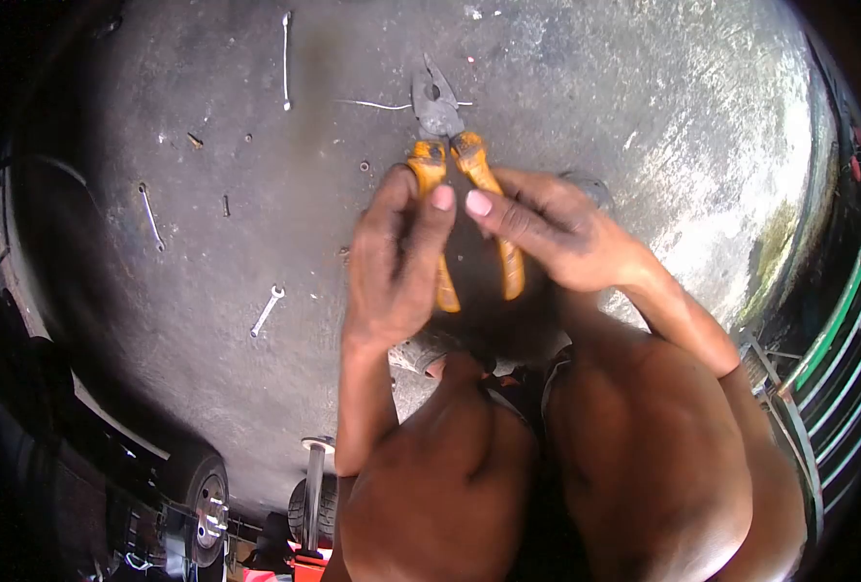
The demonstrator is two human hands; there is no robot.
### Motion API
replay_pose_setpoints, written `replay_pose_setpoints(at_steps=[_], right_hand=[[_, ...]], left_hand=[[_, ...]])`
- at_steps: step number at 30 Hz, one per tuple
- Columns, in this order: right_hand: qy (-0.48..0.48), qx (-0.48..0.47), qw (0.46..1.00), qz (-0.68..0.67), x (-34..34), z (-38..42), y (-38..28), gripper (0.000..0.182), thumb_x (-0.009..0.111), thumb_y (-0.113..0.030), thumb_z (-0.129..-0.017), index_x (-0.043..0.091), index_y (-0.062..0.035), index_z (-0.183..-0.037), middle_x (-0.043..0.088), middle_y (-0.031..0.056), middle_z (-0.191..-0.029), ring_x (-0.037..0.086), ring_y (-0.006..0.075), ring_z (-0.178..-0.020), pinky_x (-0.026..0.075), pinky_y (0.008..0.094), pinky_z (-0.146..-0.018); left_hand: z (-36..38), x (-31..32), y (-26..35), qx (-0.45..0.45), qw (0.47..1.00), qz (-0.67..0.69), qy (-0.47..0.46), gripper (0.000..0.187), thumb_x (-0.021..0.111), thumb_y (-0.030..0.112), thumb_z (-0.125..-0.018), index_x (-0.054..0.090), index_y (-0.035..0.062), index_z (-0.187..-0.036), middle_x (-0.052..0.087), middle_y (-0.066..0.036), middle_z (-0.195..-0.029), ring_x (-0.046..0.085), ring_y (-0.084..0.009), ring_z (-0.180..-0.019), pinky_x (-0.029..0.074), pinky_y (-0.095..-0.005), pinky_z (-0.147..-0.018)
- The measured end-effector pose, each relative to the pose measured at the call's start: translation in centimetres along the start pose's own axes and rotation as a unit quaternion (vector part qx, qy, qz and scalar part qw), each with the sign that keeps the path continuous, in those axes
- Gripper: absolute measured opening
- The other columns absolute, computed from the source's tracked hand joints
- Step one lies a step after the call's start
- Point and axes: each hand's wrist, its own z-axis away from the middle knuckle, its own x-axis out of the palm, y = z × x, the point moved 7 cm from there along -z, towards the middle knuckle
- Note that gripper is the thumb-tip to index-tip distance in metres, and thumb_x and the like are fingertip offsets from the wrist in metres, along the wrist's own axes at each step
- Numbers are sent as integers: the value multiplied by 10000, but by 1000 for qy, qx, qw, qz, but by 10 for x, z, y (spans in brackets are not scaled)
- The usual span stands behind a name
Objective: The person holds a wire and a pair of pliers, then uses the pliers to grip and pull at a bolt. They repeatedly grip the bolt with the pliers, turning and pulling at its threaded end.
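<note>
A pair of pliers (440,114) with worn yellow handles is held out in front of me, its grey jaws pointing away and parted. My left hand (397,247) wraps round the left handle, thumb lying along it. Round the right handle, the fingers of my right hand (552,228) are closed, with the thumb pointing inward. The two handles are spread apart. A thin pale wire (377,104) appears on both sides of the jaws, overlapping them in this view.
Spanners lie on the grey concrete floor to the left: a long one (287,60), another (151,217) and a short one (268,311). A bolt (226,206) and small nuts are scattered nearby. A wheel (206,504) stands lower left; a green metal rack (833,330) is at right.
</note>
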Motion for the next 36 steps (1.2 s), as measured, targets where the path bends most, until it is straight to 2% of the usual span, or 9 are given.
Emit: replay_pose_setpoints(at_steps=[2, 5, 9, 10, 16, 19, 22, 28, 36], right_hand=[[12, 101, 995, -10, -12, 5, 8, 515, 493, -508, -1060, 620, -31, -913, 619, 87, -767, 612, 198, -704, 499, 361, -654], [33, 29, 999, 3, -14, 1, 5, 532, 508, -524, -1049, 599, -44, -839, 571, 52, -691, 568, 164, -606, 466, 339, -561], [28, -71, 997, -2, 10, 1, 0, 494, 506, -499, -1055, 627, -22, -1020, 639, 153, -820, 612, 272, -768, 486, 413, -721], [22, -66, 998, -2, 9, 1, 0, 486, 505, -491, -1057, 630, -23, -1025, 638, 150, -819, 612, 261, -767, 486, 407, -720], [46, 44, 997, 39, -6, -2, 12, 452, 493, -443, -1074, 646, -18, -1101, 639, 108, -870, 609, 174, -829, 492, 352, -762], [152, -66, 983, -83, -13, -8, 9, 492, 525, -475, -1054, 628, -3, -1147, 642, 69, -963, 603, 158, -909, 497, 336, -813], [140, -98, 984, -49, -7, -10, 5, 553, 605, -453, -1021, 526, 30, -1278, 627, 74, -1029, 603, 153, -984, 498, 316, -860], [-34, -34, 913, -404, 12, -15, 22, 353, 754, -180, -916, 554, -36, -1169, 654, 79, -956, 692, 203, -865, 548, 352, -776], [-105, 31, 892, -438, 11, -7, 27, 392, 658, -211, -980, 547, -54, -1322, 691, 109, -1122, 710, 282, -1048, 546, 388, -878]], left_hand=[[3, -14, -4, -50, 999, -2, -3, 294, 566, 326, -1039, 536, 76, -888, 488, 10, -753, 474, -80, -670, 394, -244, -608], [2, -18, 3, -11, 999, -39, -5, 305, 563, 339, -1039, 536, 79, -882, 495, 7, -757, 471, -82, -666, 386, -242, -607], [7, 11, 8, -12, 1000, 18, 17, 297, 517, 327, -1058, 570, 35, -1042, 509, 24, -777, 458, -49, -678, 360, -218, -582], [6, 9, 8, -17, 999, 35, -14, 195, 547, 209, -1056, 536, 20, -1012, 555, -66, -837, 496, -97, -687, 419, -273, -627], [4, 4, 17, 47, 999, 6, 18, 170, 635, 127, -999, 509, 25, -946, 586, -70, -757, 563, -137, -658, 447, -295, -603], [7, 2, 26, 76, 986, -145, 33, 229, 717, 93, -914, 498, 36, -940, 611, -100, -738, 616, -169, -638, 473, -318, -575], [8, 20, 31, 114, 981, -150, 35, 307, 777, 114, -829, 511, 43, -966, 615, -118, -747, 634, -220, -610, 498, -364, -551], [12, 28, 54, 177, 959, -191, -112, 301, 844, 135, -765, 585, 65, -902, 552, -59, -680, 541, -185, -542, 442, -345, -496], [18, -15, 62, 227, 971, -71, 30, 244, 784, -29, -820, 564, 45, -744, 530, 2, -637, 436, -69, -555, 320, -244, -495]])
